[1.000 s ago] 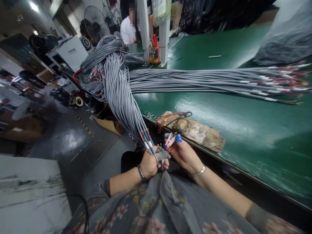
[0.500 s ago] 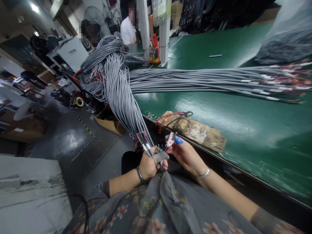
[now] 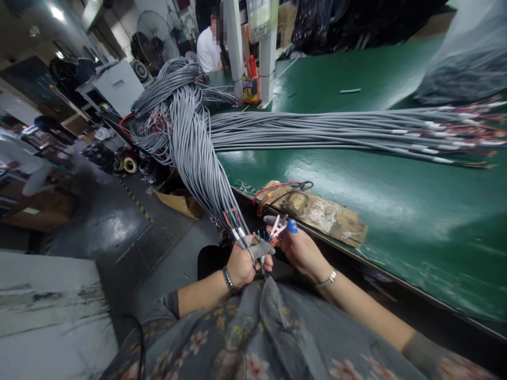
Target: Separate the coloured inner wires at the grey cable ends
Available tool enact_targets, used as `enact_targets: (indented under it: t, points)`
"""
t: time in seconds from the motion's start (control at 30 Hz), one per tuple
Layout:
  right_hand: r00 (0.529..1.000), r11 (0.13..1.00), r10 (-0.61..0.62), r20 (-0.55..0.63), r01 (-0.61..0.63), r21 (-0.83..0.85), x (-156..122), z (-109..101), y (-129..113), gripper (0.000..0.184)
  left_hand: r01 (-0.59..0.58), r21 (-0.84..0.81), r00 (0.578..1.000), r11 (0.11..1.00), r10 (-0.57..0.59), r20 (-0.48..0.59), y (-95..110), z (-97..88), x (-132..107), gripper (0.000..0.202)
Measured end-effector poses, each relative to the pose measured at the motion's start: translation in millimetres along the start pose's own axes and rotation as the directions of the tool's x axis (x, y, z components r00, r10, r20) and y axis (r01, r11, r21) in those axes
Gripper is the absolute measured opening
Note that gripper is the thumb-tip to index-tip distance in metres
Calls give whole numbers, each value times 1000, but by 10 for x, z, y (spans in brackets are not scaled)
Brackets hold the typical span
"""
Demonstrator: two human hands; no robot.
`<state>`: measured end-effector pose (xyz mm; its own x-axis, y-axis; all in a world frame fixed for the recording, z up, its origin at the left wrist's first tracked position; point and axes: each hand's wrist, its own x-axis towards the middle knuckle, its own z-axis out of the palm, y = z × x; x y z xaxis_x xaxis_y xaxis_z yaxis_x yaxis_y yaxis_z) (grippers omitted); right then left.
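My left hand [image 3: 242, 265] is closed round the end of a grey cable [image 3: 253, 246], with a grey cot on one finger; short coloured wires fan out of the cable's tip. My right hand [image 3: 300, 248] pinches a small pink wire-stripping tool [image 3: 276, 227] at those wire ends, a blue cot on its thumb. The cable belongs to a thick bundle of grey cables [image 3: 198, 153] that hangs off the green table [image 3: 396, 206] down to my lap.
A worn wooden board [image 3: 320, 210] with red and black leads lies at the table edge. More grey cables [image 3: 356, 129] stretch across the table to the right. A person in a white shirt [image 3: 208, 48] sits beyond. Cardboard box [image 3: 178, 199] on the floor.
My right hand with the pink tool has shifted slightly at the wire ends; my left hand keeps its grip on the cable.
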<state>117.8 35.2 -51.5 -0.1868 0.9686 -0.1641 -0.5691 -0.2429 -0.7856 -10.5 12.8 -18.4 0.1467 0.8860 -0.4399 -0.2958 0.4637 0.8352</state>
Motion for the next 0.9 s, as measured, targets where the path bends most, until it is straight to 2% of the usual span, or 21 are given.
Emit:
enact_targets:
  t: [0.17,0.4,0.6,0.67,0.77,0.9]
  points:
    - [996,992,85,-13,-83,99,40,-7,-7,50,11,27,1000,1000,-11,-1,-19,-6,26,41]
    - [996,989,58,-71,-48,139,66,-16,47,44,10,45,1000,999,-10,-6,-49,-32,38,41]
    - [995,986,100,21,-102,132,12,-14,-15,52,2,65,1000,998,-2,8,-32,-54,-15,39]
    - [994,986,106,29,-109,129,-9,-10,-38,48,-6,59,1000,998,6,4,-35,-64,-35,38]
    - [997,990,73,-23,-70,120,-34,2,-54,35,-15,36,1000,999,15,-15,-38,-59,-55,39]
    - [996,994,47,-76,-39,104,-51,12,-58,34,-39,14,998,999,39,-56,-38,-20,-54,40]
